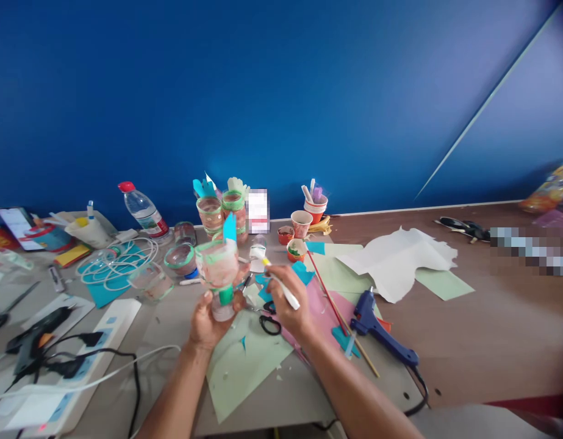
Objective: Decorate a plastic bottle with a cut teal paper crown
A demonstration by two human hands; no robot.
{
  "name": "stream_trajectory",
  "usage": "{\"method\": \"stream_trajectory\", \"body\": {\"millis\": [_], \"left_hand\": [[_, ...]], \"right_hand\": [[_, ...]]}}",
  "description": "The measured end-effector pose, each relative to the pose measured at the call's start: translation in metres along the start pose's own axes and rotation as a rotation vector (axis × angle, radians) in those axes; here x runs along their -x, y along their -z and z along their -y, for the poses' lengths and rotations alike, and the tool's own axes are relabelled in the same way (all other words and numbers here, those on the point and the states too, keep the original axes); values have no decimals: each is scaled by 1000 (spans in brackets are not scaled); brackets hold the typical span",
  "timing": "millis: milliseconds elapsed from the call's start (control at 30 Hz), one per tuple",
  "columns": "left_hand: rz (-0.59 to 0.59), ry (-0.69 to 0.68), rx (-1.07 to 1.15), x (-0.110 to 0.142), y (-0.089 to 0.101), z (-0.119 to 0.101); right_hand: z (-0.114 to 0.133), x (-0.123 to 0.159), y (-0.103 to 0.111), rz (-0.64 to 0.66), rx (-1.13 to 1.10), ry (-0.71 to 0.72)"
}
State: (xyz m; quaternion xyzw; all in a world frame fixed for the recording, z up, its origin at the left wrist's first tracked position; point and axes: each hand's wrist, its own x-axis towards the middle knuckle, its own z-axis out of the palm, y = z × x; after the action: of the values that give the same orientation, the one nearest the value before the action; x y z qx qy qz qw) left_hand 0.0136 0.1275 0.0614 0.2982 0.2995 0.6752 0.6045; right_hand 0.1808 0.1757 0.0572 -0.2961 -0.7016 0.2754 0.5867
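My left hand (210, 323) is closed round the lower part of a clear plastic cup (216, 268), which stands upright on a green neck and has pale green tape at its rim. A blue paper strip (229, 229) rises from the cup's right side. In my right hand (288, 305) is a white marker (289, 294) with a yellow band, its tip pointing up and left, a little apart from the cup. Black-handled scissors (270, 325) lie between my hands, partly on pale green paper (249, 372).
A blue glue gun (382, 335) with a cord lies at right, beside thin sticks and torn white paper (395, 262). Taped plastic cups (210, 214) and paper cups (302, 223) stand near the wall. At left are a bottle (144, 210), a white cable (119, 262) and a power strip (98, 353).
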Motion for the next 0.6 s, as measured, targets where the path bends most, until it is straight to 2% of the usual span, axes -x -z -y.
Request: {"method": "stream_trajectory", "body": {"millis": [67, 133, 300, 433, 533, 600], "left_hand": [[-106, -87, 39, -4, 2, -6], [-167, -124, 38, -7, 5, -9], [-223, -166, -38, -12, 6, -5], [-242, -181, -39, -13, 8, -1], [-273, -172, -24, -13, 11, 1], [-286, -166, -35, -13, 12, 2]], "right_hand": [[-7, -3, 5, -93, 192, -42], [-17, -4, 7, -96, 409, -103], [-29, 5, 0, 102, 714, -262], [-25, 9, -3, 166, 785, -239], [-19, 6, -5, 180, 704, -142], [-15, 5, -9, 259, 614, -77]]}}
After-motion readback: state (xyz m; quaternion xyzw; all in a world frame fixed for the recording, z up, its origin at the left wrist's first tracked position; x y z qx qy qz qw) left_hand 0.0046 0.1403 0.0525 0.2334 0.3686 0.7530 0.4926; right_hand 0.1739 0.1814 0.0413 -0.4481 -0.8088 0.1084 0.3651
